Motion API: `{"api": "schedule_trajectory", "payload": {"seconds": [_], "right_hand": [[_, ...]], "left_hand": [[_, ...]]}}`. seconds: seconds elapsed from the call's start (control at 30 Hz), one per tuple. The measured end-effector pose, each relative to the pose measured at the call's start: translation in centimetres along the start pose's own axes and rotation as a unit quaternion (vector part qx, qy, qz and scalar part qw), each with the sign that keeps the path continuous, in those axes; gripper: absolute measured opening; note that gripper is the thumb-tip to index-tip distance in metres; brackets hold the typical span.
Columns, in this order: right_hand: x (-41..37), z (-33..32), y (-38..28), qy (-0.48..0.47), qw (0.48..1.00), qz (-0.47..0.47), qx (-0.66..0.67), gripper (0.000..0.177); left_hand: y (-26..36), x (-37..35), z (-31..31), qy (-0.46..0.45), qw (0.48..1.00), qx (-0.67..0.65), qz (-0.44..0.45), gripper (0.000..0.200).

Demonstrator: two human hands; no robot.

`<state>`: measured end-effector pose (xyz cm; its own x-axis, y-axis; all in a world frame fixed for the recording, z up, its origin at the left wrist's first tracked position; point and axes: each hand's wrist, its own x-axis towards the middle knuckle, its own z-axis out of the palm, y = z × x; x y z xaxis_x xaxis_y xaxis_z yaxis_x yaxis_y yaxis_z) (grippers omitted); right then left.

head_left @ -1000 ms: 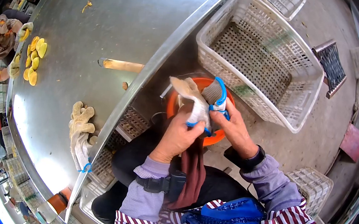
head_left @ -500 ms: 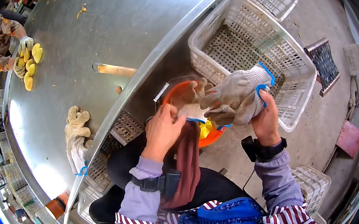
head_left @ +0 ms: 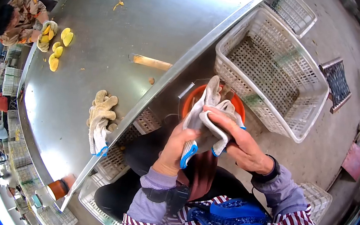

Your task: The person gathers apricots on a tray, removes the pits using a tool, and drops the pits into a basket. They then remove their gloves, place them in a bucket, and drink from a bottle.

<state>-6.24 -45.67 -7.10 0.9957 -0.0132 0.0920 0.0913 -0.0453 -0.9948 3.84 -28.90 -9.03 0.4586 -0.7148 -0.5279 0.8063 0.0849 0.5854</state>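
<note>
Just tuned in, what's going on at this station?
The person holds grey work gloves with blue cuffs in both hands: the left hand grips them from below, the right hand from the side, above an orange bucket. Another pair of gloves lies on the steel table. A white crate stands beside the bucket. Across the table, a co-worker handles yellow fruit pieces.

Most of the orange bucket [head_left: 239,109] hides behind the gloves [head_left: 201,120].

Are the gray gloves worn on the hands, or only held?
Only held: the left hand and right hand are bare and grip the bunched gloves.
</note>
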Motion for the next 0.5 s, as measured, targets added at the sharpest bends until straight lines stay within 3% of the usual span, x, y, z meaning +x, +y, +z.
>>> {"api": "schedule_trajectory", "payload": {"seconds": [0.1,0.13,0.2,0.27,0.4,0.5], "right_hand": [[-0.7,-0.3,-0.3,0.116,0.988,0.013,0.098,0.064],[-0.3,-0.2,-1.3,0.200,0.966,0.026,0.164,0.053],[-1.0,-1.9,-1.6,0.232,0.951,0.082,0.186,0.041],[-0.5,-2.6,-1.5,0.199,0.972,0.032,0.124,0.035],[-0.2,-1.3,-3.1,0.060,0.975,0.190,0.100,0.037],[0.6,1.8,-2.5,0.010,0.980,0.195,0.032,0.031]], "left_hand": [[0.0,-1.5,-0.8,0.073,0.996,-0.039,0.016,0.059],[0.2,-2.4,-1.2,0.090,0.993,-0.056,0.041,0.059],[0.4,-3.9,-2.0,0.125,0.986,-0.080,0.072,0.060],[0.6,-5.2,-2.8,0.161,0.979,-0.095,0.086,0.063],[1.6,-6.7,-2.5,0.067,0.975,-0.161,0.135,0.069],[1.8,-7.1,-1.2,0.066,0.982,-0.095,0.150,0.066]]}}
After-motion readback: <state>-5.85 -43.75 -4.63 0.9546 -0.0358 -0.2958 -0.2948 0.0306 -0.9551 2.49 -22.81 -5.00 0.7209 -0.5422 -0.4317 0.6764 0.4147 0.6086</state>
